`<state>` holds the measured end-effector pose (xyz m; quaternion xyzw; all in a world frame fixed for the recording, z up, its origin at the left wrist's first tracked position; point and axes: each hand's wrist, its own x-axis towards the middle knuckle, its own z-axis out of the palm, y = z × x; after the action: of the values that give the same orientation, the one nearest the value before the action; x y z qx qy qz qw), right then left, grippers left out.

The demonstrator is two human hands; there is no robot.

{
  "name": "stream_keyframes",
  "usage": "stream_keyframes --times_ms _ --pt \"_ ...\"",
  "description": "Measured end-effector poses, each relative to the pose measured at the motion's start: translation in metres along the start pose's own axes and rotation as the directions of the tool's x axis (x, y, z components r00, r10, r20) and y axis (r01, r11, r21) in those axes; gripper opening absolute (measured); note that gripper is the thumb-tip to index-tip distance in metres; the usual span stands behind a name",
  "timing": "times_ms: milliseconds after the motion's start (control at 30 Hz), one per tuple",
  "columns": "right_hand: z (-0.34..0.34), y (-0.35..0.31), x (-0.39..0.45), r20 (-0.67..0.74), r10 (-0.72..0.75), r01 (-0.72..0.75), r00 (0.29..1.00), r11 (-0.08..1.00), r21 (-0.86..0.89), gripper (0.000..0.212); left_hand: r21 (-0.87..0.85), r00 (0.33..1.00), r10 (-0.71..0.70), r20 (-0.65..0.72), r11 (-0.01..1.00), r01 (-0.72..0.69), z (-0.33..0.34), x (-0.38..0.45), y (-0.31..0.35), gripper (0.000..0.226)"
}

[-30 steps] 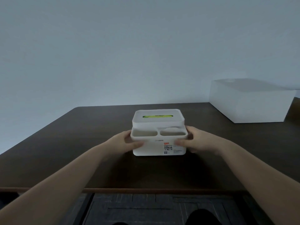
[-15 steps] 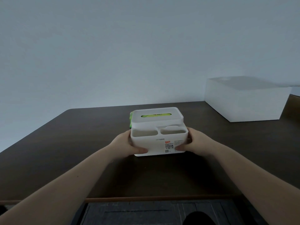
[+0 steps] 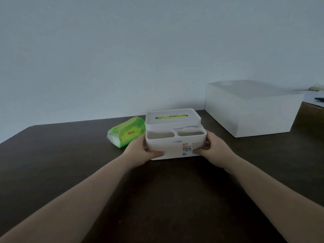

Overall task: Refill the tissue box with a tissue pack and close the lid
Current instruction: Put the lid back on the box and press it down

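I see both hands, left (image 3: 140, 149) and right (image 3: 213, 149), gripping one white tissue box (image 3: 175, 139) (lid (image 3: 172, 118) on) mid-table (image 3: 52, 163); one green tissue pack (image 3: 126, 135) lies just left, one big white box (image 3: 252, 109) far right.

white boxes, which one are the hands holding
The small tissue box with the green-showing slot, held by left hand and right hand; the big plain box sits untouched at right.

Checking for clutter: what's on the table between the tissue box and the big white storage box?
Nothing: head view shows bare dark table between tissue box and storage box.
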<state>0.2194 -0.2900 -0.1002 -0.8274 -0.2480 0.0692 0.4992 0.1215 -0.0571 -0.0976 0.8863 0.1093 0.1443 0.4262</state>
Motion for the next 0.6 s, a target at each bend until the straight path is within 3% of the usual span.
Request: stream_keyframes --times_ms 267,600 --pt "-0.029 0.020 0.066 -0.112 0.010 -0.004 0.994 0.998 0.055 0.056 -0.043 0.996 0.080 -0.027 0.996 -0.081 0.031 0.077 0.006 0.064" --pt "-0.029 0.056 0.137 -0.325 0.026 0.003 0.945 0.996 0.089 0.066 -0.127 0.996 0.092 -0.008 0.988 -0.093 0.067 0.166 -0.001 0.071"
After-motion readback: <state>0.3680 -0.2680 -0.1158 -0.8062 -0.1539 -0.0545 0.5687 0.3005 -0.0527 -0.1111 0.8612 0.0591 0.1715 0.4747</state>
